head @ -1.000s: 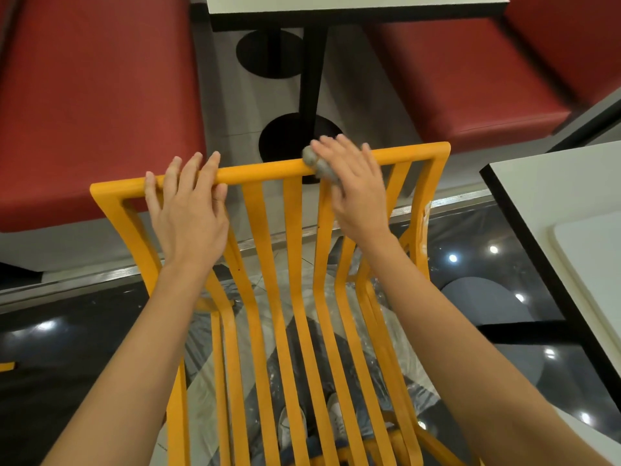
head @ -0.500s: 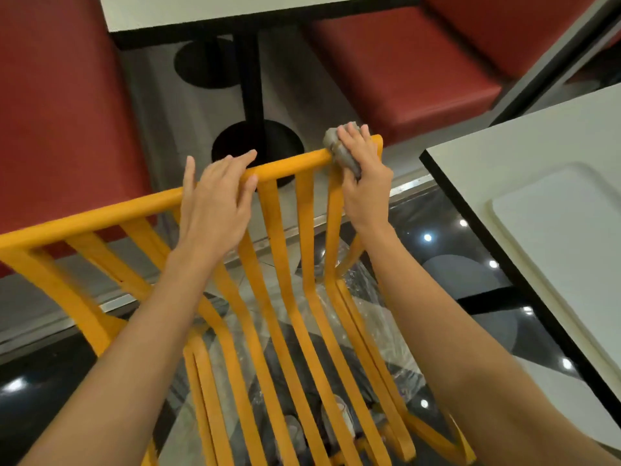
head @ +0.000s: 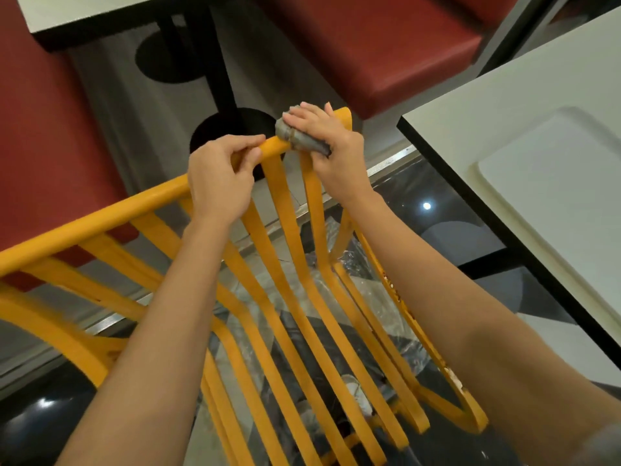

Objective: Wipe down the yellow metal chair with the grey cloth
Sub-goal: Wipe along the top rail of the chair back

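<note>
The yellow metal chair (head: 100, 216) fills the lower middle of the view, its slatted back facing me and its top rail running up to the right. My left hand (head: 218, 183) is curled around the top rail near its middle. My right hand (head: 329, 146) presses a bunched grey cloth (head: 295, 136) onto the rail close to the right corner. The cloth wraps over the rail and part of it is hidden under my palm.
A white table (head: 504, 136) with a white tray (head: 564, 183) stands close on the right. Another white table on a black post (head: 218, 68) stands ahead. Red benches (head: 369, 52) lie beyond the chair at left and upper right. Glossy dark floor shows below.
My view has swung left and the chair sits more tilted. My left hand went from resting flat on the rail to gripping it. My right hand with the cloth stays near the right corner.
</note>
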Demonstrator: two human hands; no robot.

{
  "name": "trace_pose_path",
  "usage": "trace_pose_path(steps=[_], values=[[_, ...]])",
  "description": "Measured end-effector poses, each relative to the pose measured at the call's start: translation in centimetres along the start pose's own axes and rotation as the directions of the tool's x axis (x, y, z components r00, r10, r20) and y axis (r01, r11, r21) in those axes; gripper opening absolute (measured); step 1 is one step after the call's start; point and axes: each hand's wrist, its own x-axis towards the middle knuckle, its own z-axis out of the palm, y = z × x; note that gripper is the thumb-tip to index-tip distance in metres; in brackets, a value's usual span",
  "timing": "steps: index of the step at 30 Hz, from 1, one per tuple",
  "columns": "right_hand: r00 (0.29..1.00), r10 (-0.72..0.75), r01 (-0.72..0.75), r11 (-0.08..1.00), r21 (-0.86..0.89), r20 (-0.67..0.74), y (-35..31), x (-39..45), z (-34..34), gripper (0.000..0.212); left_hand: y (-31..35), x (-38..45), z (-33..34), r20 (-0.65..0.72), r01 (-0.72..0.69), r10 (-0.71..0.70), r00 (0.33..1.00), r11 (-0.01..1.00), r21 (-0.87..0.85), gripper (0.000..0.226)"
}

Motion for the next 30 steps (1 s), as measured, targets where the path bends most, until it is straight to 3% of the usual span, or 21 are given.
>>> trace_pose_path(steps=[6,12,18,24,30], values=[[0.983,-0.124,0.129,0.991,-0.031,0.137,0.2,0.3,-0.2,0.049,0.3,0.0,-0.4,-0.001,0.045,-0.045,0.999,0.999,-0.023,0.025],[1.0,-0.003,0.003,1.0,-0.009,0.012,3.1,1.1,-3.2,0.041,0.7,-0.2,0.3,-0.067,0.046,-0.048,0.997,0.998,-0.031,0.024],[0.974,-0.139,0.132,0.99,0.047,0.178,0.1,1.1,0.3,0.04,0.5,0.0,0.1,-0.056,0.01,-0.011,0.998,1.0,-0.016,0.022],[0.998,-0.048,0.048,0.999,0.007,0.035,3.7,1.2,-4.2,0.04,0.9,-0.2,-0.2,-0.042,0.077,-0.078,0.996,0.997,-0.028,0.023],[0.98,-0.124,0.13,0.991,-0.03,0.157,1.9,1.1,-2.2,0.045,1.2,-0.2,0.2,-0.06,0.083,-0.086,0.995,0.996,-0.045,0.022]])
